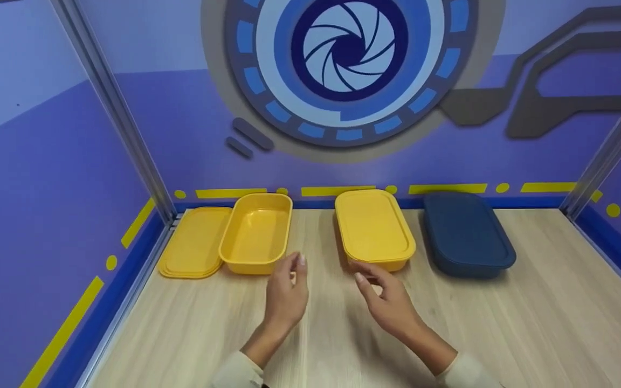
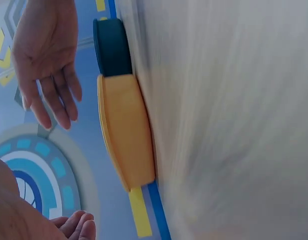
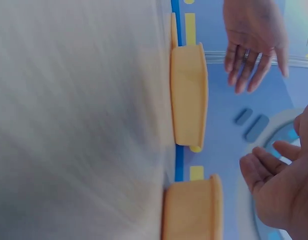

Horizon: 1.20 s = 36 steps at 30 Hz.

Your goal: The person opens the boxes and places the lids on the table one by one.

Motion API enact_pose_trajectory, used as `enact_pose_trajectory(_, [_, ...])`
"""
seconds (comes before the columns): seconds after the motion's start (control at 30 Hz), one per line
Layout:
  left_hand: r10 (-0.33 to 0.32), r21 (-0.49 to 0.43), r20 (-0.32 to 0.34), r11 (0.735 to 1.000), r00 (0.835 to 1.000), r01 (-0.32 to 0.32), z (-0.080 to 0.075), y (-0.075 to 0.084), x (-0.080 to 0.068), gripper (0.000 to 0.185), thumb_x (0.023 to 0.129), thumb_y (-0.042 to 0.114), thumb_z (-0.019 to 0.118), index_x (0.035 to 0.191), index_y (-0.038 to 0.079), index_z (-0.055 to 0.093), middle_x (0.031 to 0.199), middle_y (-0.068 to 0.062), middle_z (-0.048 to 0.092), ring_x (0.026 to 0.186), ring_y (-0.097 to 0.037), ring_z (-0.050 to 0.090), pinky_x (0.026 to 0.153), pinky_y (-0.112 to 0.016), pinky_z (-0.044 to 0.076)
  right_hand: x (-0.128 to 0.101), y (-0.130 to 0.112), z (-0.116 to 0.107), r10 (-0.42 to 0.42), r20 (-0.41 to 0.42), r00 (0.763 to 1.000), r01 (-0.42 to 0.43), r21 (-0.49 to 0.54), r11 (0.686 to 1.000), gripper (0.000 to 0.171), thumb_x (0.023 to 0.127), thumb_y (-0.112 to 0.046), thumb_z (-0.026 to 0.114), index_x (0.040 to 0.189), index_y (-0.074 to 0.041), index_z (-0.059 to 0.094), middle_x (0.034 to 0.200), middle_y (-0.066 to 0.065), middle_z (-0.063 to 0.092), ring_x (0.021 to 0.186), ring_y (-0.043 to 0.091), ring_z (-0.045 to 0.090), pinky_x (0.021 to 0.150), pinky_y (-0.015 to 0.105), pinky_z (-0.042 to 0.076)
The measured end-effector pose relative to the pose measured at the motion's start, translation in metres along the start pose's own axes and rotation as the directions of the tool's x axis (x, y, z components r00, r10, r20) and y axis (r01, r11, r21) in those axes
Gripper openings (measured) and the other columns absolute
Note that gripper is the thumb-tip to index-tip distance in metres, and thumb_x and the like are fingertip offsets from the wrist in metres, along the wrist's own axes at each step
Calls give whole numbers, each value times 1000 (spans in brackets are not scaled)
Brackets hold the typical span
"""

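Evidently both hands hover empty, fingers relaxed: left hand [image 1: 284, 293] and right hand [image 1: 383, 296] at centre frame. Just beyond, the lidded yellow container [image 1: 374, 228] looks light, rigid, smooth; best gripped along its rim.

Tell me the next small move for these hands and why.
Probably the left hand should reach left for the loose yellow lid: the open yellow box beside it is uncovered, while the other yellow box and the dark blue box wear lids. Both hands hold nothing.

Bright even light, soft shadows; wrist views motion-blurred; head view edges bowed.
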<state>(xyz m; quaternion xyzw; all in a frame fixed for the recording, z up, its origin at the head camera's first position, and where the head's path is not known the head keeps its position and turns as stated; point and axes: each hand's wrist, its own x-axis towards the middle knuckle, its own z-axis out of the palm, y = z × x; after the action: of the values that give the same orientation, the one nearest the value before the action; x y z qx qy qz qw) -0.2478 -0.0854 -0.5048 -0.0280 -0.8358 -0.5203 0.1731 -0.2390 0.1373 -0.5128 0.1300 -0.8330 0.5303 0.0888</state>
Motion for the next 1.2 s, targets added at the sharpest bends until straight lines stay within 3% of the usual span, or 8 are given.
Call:
enact_pose_trajectory(0.17, [-24, -9, 59, 1000, 998, 24, 13, 8, -10, 40, 109, 27, 61, 138, -1, 65, 124, -13, 72, 115, -28, 68, 98, -51, 59, -3, -2, -16, -47, -56, 997, 43, -64, 997, 38, 108, -23, 64, 144, -9, 66, 145, 7, 70, 131, 29, 68, 113, 57, 53])
enact_pose_trajectory(0.33, [-33, -13, 94, 999, 995, 34, 20, 15, -15, 39, 107, 24, 64, 137, 0, 66, 126, -16, 71, 117, -30, 67, 99, -52, 57, -8, -2, -23, 37, -76, 996, -41, -52, 998, 41, 109, -27, 63, 146, -9, 64, 150, 8, 66, 145, 34, 58, 123, 62, 41])
enact_pose_trajectory(0.57, [-20, -24, 86, 999, 996, 22, 33, 25, -16, 40, 105, 25, 67, 136, 1, 67, 125, -13, 72, 117, -31, 68, 99, -50, 58, -12, 3, -27, 101, -65, 993, -105, -64, 992, 40, 109, -30, 63, 147, -18, 64, 154, 7, 64, 151, 37, 53, 125, 64, 38])
enact_pose_trajectory(0.83, [-47, -32, 126, 998, 991, 52, 42, 29, -18, 44, 105, 30, 66, 138, 1, 66, 128, -12, 71, 121, -33, 66, 101, -48, 57, -12, 6, -28, 148, -155, 977, -165, -105, 981, 45, 107, -28, 67, 147, -9, 64, 152, 15, 64, 150, 37, 53, 126, 60, 39])
enact_pose_trajectory(1.2, [-63, -26, 134, 997, 989, 67, 48, 20, -21, 42, 105, 29, 67, 137, 2, 67, 126, -11, 72, 118, -30, 67, 97, -44, 59, -11, 14, -29, 229, -144, 963, -241, -74, 968, 45, 107, -30, 66, 147, -9, 63, 150, 18, 64, 148, 39, 54, 127, 63, 36])
